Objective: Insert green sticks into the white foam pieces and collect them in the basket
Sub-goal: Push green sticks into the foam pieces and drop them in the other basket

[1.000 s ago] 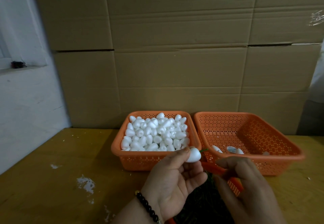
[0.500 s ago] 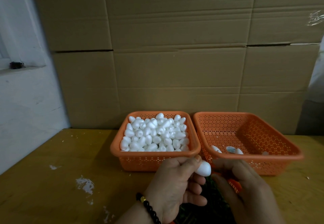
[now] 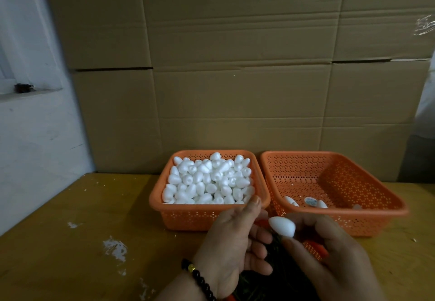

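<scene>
Foam piece point(image 3: 282, 226): is passing from the left hand point(image 3: 231, 246) to the right hand point(image 3: 329, 253), whose fingertips are now pinching it; a second ago the left thumb and forefinger were holding it, higher, near the full basket's point(image 3: 207, 216) front rim. Left hand: is now loosening, thumb lifted.

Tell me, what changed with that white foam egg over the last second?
The foam piece came down from the full basket's rim and rightward, passing from the left hand's pinch to the right hand's fingertips. Both orange baskets, full and nearly empty, stayed put.
</scene>
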`<state>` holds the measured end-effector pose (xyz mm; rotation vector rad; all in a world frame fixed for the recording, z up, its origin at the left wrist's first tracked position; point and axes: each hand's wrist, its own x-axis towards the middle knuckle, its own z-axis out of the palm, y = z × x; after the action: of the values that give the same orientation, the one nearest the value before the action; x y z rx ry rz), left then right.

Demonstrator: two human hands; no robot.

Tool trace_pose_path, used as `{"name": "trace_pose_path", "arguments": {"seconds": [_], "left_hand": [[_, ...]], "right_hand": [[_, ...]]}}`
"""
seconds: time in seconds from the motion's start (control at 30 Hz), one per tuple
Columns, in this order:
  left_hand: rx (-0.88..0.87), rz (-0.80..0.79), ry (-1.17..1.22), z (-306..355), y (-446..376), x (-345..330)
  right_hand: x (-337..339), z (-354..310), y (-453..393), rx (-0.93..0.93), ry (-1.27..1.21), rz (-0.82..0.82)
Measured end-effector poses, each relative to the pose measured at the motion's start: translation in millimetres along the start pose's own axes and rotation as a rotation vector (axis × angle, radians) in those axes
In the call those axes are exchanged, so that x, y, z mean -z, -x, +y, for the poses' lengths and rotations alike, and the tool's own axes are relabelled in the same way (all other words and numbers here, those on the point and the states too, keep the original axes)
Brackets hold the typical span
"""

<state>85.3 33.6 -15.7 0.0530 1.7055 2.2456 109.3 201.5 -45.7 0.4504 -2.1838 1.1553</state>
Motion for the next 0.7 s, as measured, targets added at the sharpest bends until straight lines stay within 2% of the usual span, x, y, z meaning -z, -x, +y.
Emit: {"name": "trace_pose_path", "arguments": {"seconds": [0.17,0.3,0.43,0.57,0.63,0.7], "left_hand": [[-0.028,0.041,0.038,2.9,-2.0,5.5],[-0.055,0.064,-0.005,1.3,-5.3,8.2],[-0.091,0.076,-0.068,-2.1,-8.0,9.3],[-0.14,0.109,-0.171,-5.7,-10.4,12.0],[-0.175,0.119,-0.257,-7.5,-11.2,13.7],[-0.21,0.141,-0.336,-7.5,-11.9,15.6]], "right_hand": [[20.8,4.5,-22.0,-0.09,0.147,0.041],[34.5,29.7,-48.2,-0.136,0.501,0.031],[39.8,50.6,-65.5,-0.282,0.764,-0.08],[38.6,43.7,-58.3,-0.255,0.73,-0.053],[36.7,34.7,-48.4,-0.134,0.643,-0.034],[35.6,17.4,-37.6,0.002,0.541,-0.104]]}}
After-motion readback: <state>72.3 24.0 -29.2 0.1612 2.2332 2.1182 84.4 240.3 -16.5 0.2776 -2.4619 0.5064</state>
